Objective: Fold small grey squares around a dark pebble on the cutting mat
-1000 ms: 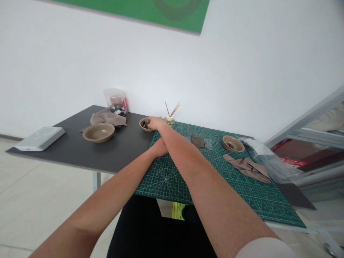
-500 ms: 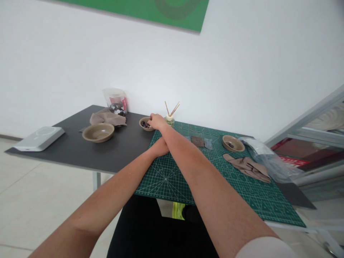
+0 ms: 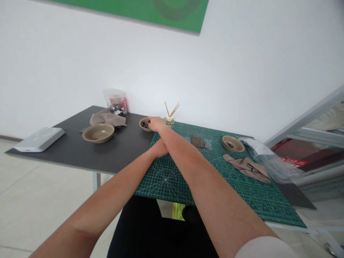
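My right hand (image 3: 156, 123) reaches across to a small tan bowl (image 3: 142, 122) of dark pieces at the far edge of the green cutting mat (image 3: 215, 179). Its fingers are bunched over the bowl's rim as if pinching, and what they hold is too small to see. My left hand (image 3: 160, 148) rests on the mat under my right forearm, which hides most of its fingers. Dark flat pieces (image 3: 198, 142) lie on the mat just beyond my right forearm.
A larger tan bowl (image 3: 98, 132), crumpled cloth (image 3: 106, 118) and a plastic jar (image 3: 116, 100) stand on the dark table (image 3: 80, 154). A white device (image 3: 40, 138) sits at its left end. A reed diffuser (image 3: 170, 119), another small bowl (image 3: 232, 143), folded cloth (image 3: 248, 167) and a plastic bag (image 3: 268, 157) lie to the right.
My right hand shifted slightly at the small bowl, its fingers working over the rim. The left hand stayed put.
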A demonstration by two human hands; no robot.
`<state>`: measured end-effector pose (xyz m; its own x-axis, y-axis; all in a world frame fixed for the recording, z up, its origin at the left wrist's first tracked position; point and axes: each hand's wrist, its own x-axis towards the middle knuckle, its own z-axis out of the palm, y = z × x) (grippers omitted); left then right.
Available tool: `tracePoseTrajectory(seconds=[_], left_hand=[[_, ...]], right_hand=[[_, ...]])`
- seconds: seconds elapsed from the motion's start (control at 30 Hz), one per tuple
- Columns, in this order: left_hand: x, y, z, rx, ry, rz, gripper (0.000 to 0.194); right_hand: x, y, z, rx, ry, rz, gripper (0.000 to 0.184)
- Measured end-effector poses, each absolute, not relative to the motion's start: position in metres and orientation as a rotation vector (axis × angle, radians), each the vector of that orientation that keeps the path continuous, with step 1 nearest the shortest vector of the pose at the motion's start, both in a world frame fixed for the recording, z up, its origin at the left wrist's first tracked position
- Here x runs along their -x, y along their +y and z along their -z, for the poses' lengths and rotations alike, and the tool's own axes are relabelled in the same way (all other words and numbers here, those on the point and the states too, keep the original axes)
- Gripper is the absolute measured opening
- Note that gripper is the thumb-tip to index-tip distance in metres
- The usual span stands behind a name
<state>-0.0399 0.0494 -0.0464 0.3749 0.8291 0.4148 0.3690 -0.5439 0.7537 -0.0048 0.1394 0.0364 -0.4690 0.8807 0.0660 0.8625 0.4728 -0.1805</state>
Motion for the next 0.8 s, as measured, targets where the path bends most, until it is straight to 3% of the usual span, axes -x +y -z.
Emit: tracePoseTrajectory(seconds=[0.3, 0.6, 0.8], left_hand=[[0.036, 0.043, 0.036, -2.078, 0.962, -1.022, 0.047], [0.030, 0.033, 0.012, -2.023, 1.093, -0.952, 0.023], [0.029, 0.034, 0.011, -1.926, 1.116, -1.092, 0.016]], right_hand=[[-0.001, 0.121, -0.052, 1.434, -2.384, -0.001, 0.028], [-0.036, 0.109, -0.061, 1.185, -2.165, -0.389, 0.027], [-0.104, 0.077, -0.054, 1.140, -1.832, -0.851, 0.030]])
